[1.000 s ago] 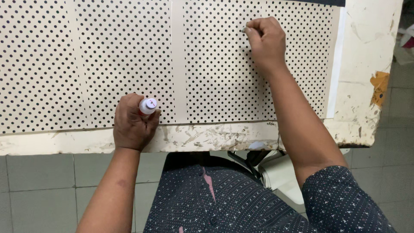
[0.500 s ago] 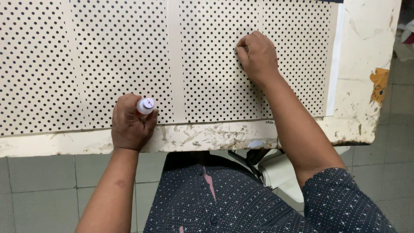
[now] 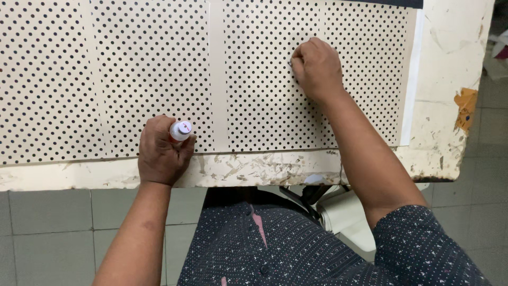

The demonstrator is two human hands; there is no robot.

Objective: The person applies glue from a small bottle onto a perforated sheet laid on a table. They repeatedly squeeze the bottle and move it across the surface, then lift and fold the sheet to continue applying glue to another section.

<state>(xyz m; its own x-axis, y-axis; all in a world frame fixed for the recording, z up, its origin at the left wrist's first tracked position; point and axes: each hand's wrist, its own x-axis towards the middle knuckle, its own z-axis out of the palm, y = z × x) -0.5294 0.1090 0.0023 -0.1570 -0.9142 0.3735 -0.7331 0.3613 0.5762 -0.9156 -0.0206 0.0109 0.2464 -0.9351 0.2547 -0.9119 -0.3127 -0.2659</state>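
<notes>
Bottle (image 3: 180,130) sits in my left hand (image 3: 161,151), small, white cap w/ red band below it, fingers wrapped round it, grip pressed tight on it, cap pointing up. That hand rests at the near edge of the perforated sheet (image 3: 106,79), cream w/ rows of black dots, just above the bench (image 3: 254,169) lip, which is white, chipped and scuffed. My right hand (image 3: 316,69) is further up on the sheet's right panel, fingers curled together, tips pressed down on the dotted surface; can't tell if sth tiny is pinched under them. Hands well apart. Bench's right side is bare, w/ an orange-brown patch (image 3: 465,106) near its edge.
</notes>
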